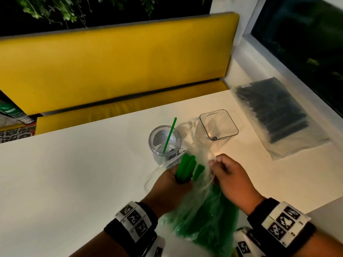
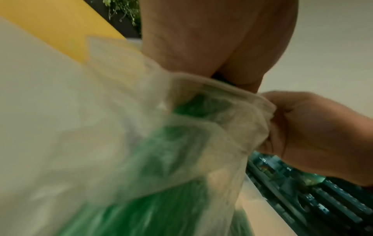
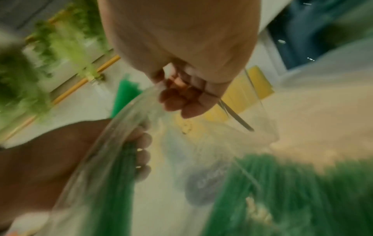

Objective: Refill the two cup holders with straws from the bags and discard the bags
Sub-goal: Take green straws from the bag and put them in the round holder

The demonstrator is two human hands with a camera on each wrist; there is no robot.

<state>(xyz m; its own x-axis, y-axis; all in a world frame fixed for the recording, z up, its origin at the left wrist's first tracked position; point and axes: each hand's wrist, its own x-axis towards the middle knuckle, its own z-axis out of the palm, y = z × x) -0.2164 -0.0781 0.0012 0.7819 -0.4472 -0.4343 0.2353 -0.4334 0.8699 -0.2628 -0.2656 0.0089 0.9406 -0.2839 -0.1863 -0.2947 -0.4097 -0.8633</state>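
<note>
Head view first: a bunch of green straws (image 1: 186, 168) is gripped in the left hand (image 1: 168, 184), fingers curled tight around it, just in front of the round cup (image 1: 164, 143), on the near side. One green straw (image 1: 169, 135) is already leaned inside that cup. The rim of the clear bag (image 1: 206, 210) is pinched by the right hand (image 1: 231, 179), right of the cup; more green straws are seen through the plastic. A square holder (image 1: 219, 125) is stood just right of the cup, and a bag of black straws (image 1: 274, 115) is laid well to its right on the white table (image 1: 74, 173).

Left wrist view: the bag (image 2: 141, 143) is seen blurred, its edge bunched in the right hand (image 2: 315, 135).

Right wrist view, heavily blurred: plastic is clamped between the right hand's fingers (image 3: 181, 95), and the straw bunch (image 3: 125, 159) is wrapped by the left hand (image 3: 70, 151).
</note>
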